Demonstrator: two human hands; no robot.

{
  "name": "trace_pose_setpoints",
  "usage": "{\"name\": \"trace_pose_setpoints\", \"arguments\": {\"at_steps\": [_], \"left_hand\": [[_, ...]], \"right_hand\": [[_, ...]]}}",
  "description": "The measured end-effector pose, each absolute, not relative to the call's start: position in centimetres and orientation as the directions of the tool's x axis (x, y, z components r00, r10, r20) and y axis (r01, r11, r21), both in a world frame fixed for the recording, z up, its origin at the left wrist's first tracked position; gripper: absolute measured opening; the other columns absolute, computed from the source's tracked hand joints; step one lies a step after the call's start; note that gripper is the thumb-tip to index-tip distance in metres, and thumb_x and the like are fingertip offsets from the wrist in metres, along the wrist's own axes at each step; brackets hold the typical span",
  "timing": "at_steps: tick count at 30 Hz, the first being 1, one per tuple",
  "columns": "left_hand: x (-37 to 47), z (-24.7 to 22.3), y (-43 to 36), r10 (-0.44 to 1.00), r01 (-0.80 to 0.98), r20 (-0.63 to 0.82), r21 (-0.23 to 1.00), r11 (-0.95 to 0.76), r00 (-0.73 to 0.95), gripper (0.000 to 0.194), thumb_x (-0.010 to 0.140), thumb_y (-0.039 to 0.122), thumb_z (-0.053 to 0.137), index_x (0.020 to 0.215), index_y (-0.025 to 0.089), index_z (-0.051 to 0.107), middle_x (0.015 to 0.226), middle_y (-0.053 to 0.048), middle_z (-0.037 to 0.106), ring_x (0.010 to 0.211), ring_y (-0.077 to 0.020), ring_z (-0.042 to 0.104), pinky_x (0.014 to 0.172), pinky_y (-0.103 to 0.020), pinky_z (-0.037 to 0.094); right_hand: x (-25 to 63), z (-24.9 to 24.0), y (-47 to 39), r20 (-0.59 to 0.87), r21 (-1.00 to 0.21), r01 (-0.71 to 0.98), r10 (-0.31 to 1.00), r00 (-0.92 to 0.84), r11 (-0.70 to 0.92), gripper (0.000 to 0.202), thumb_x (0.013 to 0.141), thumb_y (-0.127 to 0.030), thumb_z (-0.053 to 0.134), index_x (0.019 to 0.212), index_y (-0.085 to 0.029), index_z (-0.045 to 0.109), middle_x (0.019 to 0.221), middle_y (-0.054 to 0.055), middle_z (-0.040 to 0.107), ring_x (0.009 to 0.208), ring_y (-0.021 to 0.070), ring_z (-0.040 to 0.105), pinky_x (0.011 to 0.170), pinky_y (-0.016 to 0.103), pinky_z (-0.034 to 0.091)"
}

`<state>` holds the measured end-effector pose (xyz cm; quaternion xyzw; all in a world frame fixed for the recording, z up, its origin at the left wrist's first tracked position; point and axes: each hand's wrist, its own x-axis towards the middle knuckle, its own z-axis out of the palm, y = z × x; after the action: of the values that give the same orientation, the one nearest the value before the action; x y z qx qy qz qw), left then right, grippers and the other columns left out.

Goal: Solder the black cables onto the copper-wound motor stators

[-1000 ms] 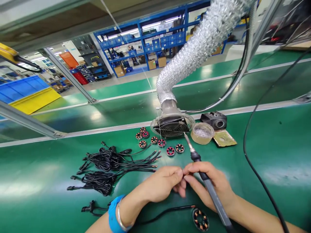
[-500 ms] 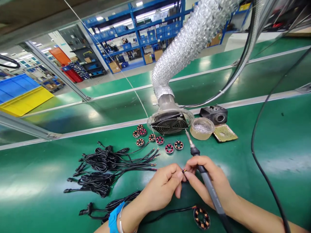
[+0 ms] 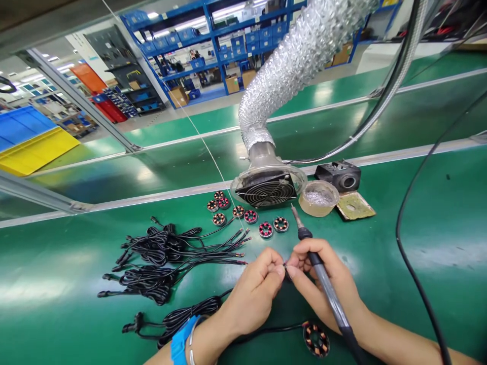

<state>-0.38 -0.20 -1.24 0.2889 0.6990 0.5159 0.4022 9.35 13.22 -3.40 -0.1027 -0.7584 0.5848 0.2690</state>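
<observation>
Where coloured wire tips (image 3: 285, 265) showed, fingers (image 3: 277, 272) now mostly cover them.

Blk/gry pen-shaped soldering iron (image 3: 327, 286), blk looped cables (image 3: 163, 243) & round stator (image 3: 310, 330) w/ alternating copper/blk segs show vs glossy grn tabletop (image 3: 365, 263), slvr crinkle-textured foil duct (image 3: 285, 71).

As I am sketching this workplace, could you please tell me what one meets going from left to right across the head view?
Yellow bin → black cable coils → left hand → right hand with a soldering iron → thin black cord.
</observation>
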Motion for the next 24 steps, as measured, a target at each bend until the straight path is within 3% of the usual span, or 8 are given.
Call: {"name": "trace_pose_setpoints", "arguments": {"at_steps": [4,8,13,17,24], "left_hand": [[-0.4,-1.3,0.0,0.812,0.007,-0.232,0.960,0.279,-0.535,0.029,0.100,0.042,0.040,0.084,0.019,0.046,0.079,0.003,0.044,0.075,-0.0129,0.037,0.067,-0.025,0.032],[-0.9,-1.1,-0.2,0.815,0.082,-0.241,0.940,0.332,-0.527,0.030,0.101,0.042,0.038,0.082,0.020,0.045,0.076,0.003,0.042,0.073,-0.0130,0.037,0.066,-0.025,0.032],[-1.2,-0.8,-0.6,0.838,0.221,-0.277,0.883,0.415,-0.470,0.023,0.101,0.034,0.038,0.082,0.021,0.043,0.076,0.004,0.046,0.072,-0.0129,0.041,0.064,-0.025,0.031],[-1.0,-0.5,-0.7,0.847,0.297,-0.280,0.849,0.438,-0.452,0.021,0.100,0.029,0.038,0.081,0.022,0.040,0.073,0.005,0.046,0.069,-0.0130,0.042,0.062,-0.026,0.030],[-1.7,0.5,-0.7,0.863,0.432,-0.228,0.791,0.435,-0.451,0.018,0.099,0.030,0.044,0.084,0.021,0.047,0.079,0.004,0.052,0.075,-0.0139,0.047,0.068,-0.026,0.032]], "right_hand": [[9.5,-3.5,12.8,0.332,-0.919,-0.174,0.456,-0.826,0.354,0.024,0.086,-0.016,0.060,0.105,-0.026,0.048,0.082,-0.002,0.062,0.067,0.0105,0.063,0.063,0.021,0.056],[10.0,-3.8,13.4,0.363,-0.884,-0.174,0.401,-0.841,0.435,0.028,0.085,-0.013,0.061,0.108,-0.025,0.048,0.086,-0.001,0.062,0.068,0.0108,0.062,0.065,0.022,0.056],[9.7,-3.5,14.1,0.596,-0.705,-0.385,0.203,-0.777,0.595,0.035,0.084,-0.005,0.062,0.112,-0.023,0.052,0.102,0.006,0.067,0.086,0.0167,0.064,0.076,0.031,0.054],[9.2,-3.4,14.1,0.647,-0.613,-0.452,0.083,-0.758,0.648,0.033,0.085,0.000,0.058,0.110,-0.022,0.057,0.084,0.003,0.068,0.072,0.0157,0.059,0.062,0.027,0.049],[9.1,-3.4,16.0,0.558,-0.699,-0.371,0.141,-0.818,0.611,0.029,0.085,-0.004,0.062,0.107,-0.022,0.059,0.087,0.002,0.070,0.072,0.0137,0.057,0.064,0.025,0.048]]}}
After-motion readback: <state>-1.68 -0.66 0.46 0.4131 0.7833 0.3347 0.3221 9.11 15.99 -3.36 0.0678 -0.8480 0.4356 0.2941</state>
